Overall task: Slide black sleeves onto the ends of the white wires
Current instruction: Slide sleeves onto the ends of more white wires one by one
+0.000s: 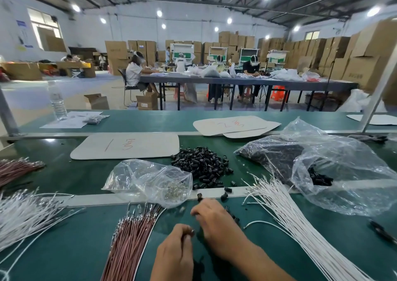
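A heap of black sleeves (200, 165) lies mid-table, with loose ones (224, 195) strewn toward me. White wires (285, 214) fan out at the right, and another bundle (23, 214) lies at the left. My left hand (177, 250) is closed, pinching a small dark sleeve with a metal glint (192, 231) at its fingertips. Just above it, my right hand (214, 222) is palm down with its fingers curled near the loose sleeves. What those fingers hold is hidden. One single white wire (257, 222) lies beside my right hand.
A bundle of brown wires (129, 237) lies left of my hands. A clear bag of metal terminals (150, 179) and a large plastic bag of sleeves (335, 169) sit behind. White cards (124, 146), a metal rail (111, 198) and a water bottle (57, 102) are further off.
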Demonstrator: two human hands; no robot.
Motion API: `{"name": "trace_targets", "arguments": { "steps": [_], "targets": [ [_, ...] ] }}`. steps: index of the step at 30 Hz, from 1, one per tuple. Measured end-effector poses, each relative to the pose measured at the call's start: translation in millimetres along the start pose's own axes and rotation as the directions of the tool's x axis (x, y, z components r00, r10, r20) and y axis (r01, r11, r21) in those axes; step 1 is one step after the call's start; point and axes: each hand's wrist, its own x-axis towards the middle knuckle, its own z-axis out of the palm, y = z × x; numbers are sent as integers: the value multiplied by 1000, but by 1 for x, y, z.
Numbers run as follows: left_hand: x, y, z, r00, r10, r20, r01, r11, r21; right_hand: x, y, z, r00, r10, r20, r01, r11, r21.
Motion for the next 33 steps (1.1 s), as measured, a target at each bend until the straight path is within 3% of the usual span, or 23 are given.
{"name": "trace_targets", "arguments": {
  "steps": [2, 4, 8, 11, 17, 22, 33],
  "targets": [
    [-2, 1, 2, 998, 54, 27, -54, 999, 4, -24, -2, -17, 979, 188, -85, -166, 963, 213],
    [-5, 0, 5, 991, 124, 55, -125, 992, 17, -49, -3, -28, 951, 297, -83, -251, 901, 354],
    [-10, 1, 11, 966, 251, 69, -253, 967, 20, -77, -8, -31, 928, 373, -27, -313, 814, 489],
    [-8, 0, 13, 963, 267, 43, -267, 964, 2, -77, -12, -25, 919, 394, 2, -324, 752, 574],
    [-5, -13, 20, 977, 211, 14, -212, 977, 40, -75, -9, -24, 939, 344, 18, -290, 760, 581],
    [-4, -15, 23, 986, 164, 5, -164, 986, 37, -75, -7, -19, 931, 361, -51, -275, 788, 551],
    [-8, -5, 17, 997, 75, 12, -74, 995, -66, -74, -12, -23, 913, 407, -10, -305, 700, 645]
  ]
}}
